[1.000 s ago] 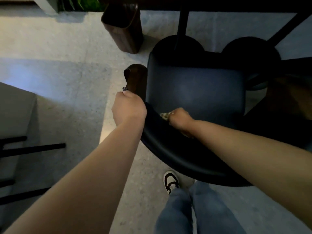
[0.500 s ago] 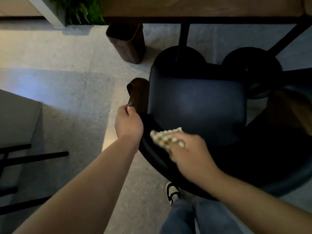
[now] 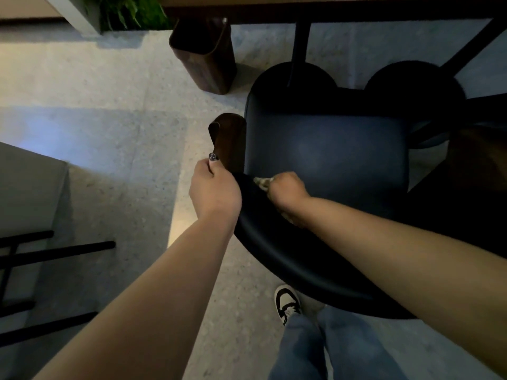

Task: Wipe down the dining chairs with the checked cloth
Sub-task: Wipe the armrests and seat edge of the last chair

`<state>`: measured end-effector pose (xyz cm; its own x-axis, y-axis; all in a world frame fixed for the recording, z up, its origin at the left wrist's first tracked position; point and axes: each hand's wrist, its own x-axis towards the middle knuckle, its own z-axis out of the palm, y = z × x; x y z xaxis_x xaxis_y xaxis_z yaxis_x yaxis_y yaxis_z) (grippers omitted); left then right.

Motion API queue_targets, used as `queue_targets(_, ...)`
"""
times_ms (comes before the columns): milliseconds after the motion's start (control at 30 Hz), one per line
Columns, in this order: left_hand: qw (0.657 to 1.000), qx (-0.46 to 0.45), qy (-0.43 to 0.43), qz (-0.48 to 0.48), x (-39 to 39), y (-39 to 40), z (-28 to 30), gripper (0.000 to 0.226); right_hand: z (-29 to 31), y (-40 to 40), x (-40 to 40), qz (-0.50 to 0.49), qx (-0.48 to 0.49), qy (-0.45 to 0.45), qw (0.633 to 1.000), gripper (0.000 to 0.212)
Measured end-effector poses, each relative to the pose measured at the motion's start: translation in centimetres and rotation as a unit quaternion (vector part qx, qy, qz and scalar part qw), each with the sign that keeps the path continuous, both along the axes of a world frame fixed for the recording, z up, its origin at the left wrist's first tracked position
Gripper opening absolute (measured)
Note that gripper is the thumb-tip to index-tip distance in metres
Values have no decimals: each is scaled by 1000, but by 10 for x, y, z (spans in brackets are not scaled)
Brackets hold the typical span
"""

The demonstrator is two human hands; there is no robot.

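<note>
nothing readable here tbh, no text, labels, brand marks or numbers anywhere in the shot, it's all too dark and plain to make out any lettering
</note>
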<state>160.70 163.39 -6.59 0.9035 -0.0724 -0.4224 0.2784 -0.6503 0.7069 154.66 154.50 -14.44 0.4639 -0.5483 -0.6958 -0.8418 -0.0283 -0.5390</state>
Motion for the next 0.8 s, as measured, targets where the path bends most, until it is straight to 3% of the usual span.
queue_targets(133,1000,1,-5,6,-1,-1,5,30,72,27,-20,14,-52,-112,992,25)
queue_targets(267,1000,-2,-5,9,1,-2,6,34,126,55,-60,31,-28,-258,965,27)
queue_targets(367,1000,-5,2,5,2,-2,4,34,137,62,-81,66,-9,-276,959,39)
queue_targets(400,1000,-5,2,4,2,-2,3,34,132,56,-76,30,1,-276,961,35)
queue_targets(433,1000,-8,4,5,2,-2,3,33,124,46,-66,-53,36,-268,961,26)
queue_targets(500,1000,-20,10,12,1,-1,3,31,94,16,-36,-254,149,-229,928,26)
queue_targets(567,999,-22,16,16,0,-1,3,30,53,-11,-6,-317,183,-168,915,27)
queue_targets(667,1000,-11,6,10,0,-1,5,30,4,-9,27,-125,110,-27,986,35)
queue_targets(800,1000,-6,-5,9,0,-2,7,32,1,0,37,-22,36,24,999,38)
